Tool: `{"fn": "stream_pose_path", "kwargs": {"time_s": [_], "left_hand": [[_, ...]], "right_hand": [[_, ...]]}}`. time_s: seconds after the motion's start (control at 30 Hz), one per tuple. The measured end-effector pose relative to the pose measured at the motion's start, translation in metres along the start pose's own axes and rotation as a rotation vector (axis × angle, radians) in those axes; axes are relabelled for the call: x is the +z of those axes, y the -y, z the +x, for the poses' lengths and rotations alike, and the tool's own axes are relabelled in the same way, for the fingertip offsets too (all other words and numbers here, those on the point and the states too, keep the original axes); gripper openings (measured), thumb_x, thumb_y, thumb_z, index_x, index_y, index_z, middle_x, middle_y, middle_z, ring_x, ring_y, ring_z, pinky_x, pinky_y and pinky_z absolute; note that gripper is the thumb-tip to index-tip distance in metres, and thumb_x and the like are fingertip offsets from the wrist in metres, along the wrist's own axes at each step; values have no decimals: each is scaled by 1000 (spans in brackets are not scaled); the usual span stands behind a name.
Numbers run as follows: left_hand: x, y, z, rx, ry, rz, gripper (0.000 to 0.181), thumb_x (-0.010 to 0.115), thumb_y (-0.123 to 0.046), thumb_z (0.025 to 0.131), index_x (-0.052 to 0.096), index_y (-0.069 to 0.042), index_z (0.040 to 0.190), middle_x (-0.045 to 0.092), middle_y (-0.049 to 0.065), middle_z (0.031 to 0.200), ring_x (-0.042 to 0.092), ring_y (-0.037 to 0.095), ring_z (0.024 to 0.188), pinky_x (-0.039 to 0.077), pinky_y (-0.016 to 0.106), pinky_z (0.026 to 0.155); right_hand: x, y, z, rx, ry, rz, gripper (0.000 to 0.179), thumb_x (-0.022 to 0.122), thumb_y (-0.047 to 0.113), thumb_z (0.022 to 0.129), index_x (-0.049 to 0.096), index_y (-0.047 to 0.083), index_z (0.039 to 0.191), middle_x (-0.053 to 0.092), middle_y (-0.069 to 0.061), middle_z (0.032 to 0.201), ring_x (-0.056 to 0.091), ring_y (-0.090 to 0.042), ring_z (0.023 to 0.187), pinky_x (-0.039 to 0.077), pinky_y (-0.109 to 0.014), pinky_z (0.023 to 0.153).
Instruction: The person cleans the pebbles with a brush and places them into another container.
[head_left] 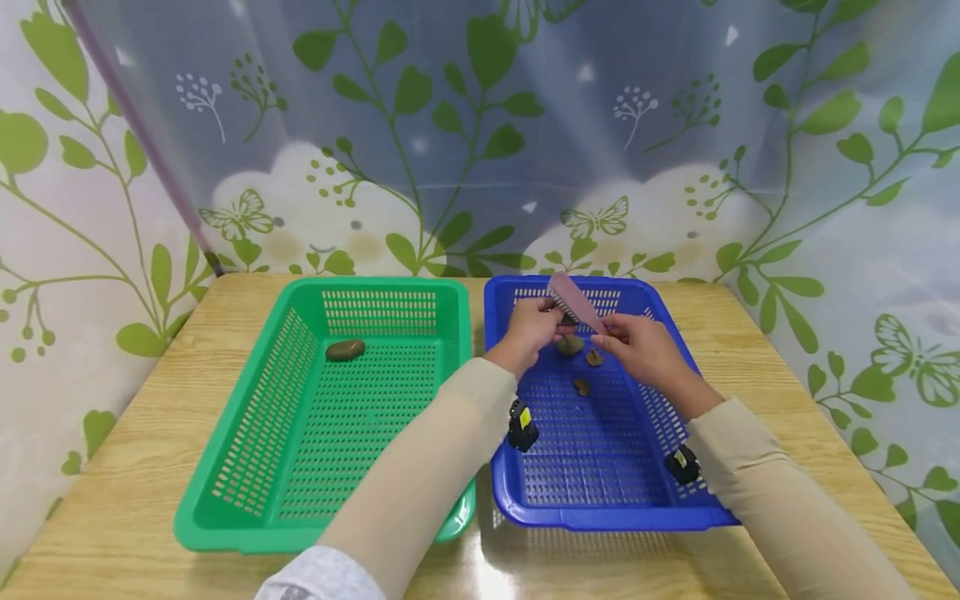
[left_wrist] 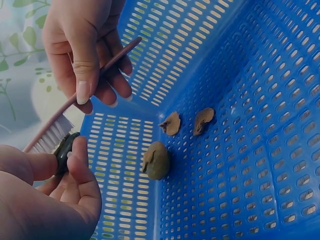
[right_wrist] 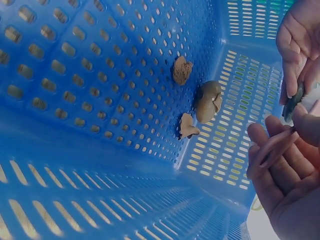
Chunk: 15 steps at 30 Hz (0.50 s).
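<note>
Over the far end of the blue basket (head_left: pixel 600 521), my left hand (head_left: pixel 531 329) pinches a dark, smooth stone (left_wrist: pixel 64 154) between thumb and fingers. My right hand (head_left: pixel 647 350) grips the thin handle of a pink brush (head_left: pixel 576 302). Its white bristles (left_wrist: pixel 54 134) touch or nearly touch the stone in the left wrist view. Below the hands, a greenish-brown stone (left_wrist: pixel 160 162) with a brown flake on it lies in the basket. Two brown, curled pieces (left_wrist: pixel 172 124) lie near it; they look like dry leaf or crust, I cannot tell which.
Left of the blue basket stands a green basket (head_left: pixel 322 542), with a brown stone (head_left: pixel 346 350) at its far left. Both baskets sit on a wooden table (head_left: pixel 135 467). A leaf-patterned curtain (head_left: pixel 450 150) hangs behind and at the sides.
</note>
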<state>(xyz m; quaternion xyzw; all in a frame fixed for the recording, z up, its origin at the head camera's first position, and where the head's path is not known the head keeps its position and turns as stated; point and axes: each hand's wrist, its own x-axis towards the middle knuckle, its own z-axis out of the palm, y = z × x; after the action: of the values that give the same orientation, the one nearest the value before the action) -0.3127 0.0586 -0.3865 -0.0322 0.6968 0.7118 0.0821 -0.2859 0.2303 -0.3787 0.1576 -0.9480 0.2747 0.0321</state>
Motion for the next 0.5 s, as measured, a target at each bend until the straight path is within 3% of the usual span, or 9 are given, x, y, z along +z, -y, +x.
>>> {"fn": "stream_pose_path", "kwargs": {"time_s": [0.17, 0.33, 0.5], "left_hand": [[-1, -1, -1, 14, 11, 4, 32, 49, -7, 101, 58, 4, 129, 69, 20, 109, 71, 23, 87, 53, 42, 88], [-1, -1, -5, -5, 19, -15, 33, 49, -7, 101, 56, 6, 131, 69, 20, 109, 71, 24, 91, 52, 41, 89], [-1, -2, -3, 3, 4, -42, 33, 50, -7, 101, 56, 6, 130, 69, 20, 110, 70, 27, 95, 52, 42, 90]], "right_hand": [[-1, -1, 1, 21, -11, -17, 34, 60, 21, 98, 63, -4, 122, 70, -21, 107, 67, -35, 98, 52, -50, 79], [0, -4, -1, 57, -8, -29, 36, 60, 22, 98, 63, -5, 121, 71, -20, 104, 68, -33, 94, 52, -48, 77], [-1, -4, 0, 63, -22, -25, 34, 60, 22, 98, 64, -5, 118, 72, -17, 97, 67, -26, 83, 49, -39, 66]]}}
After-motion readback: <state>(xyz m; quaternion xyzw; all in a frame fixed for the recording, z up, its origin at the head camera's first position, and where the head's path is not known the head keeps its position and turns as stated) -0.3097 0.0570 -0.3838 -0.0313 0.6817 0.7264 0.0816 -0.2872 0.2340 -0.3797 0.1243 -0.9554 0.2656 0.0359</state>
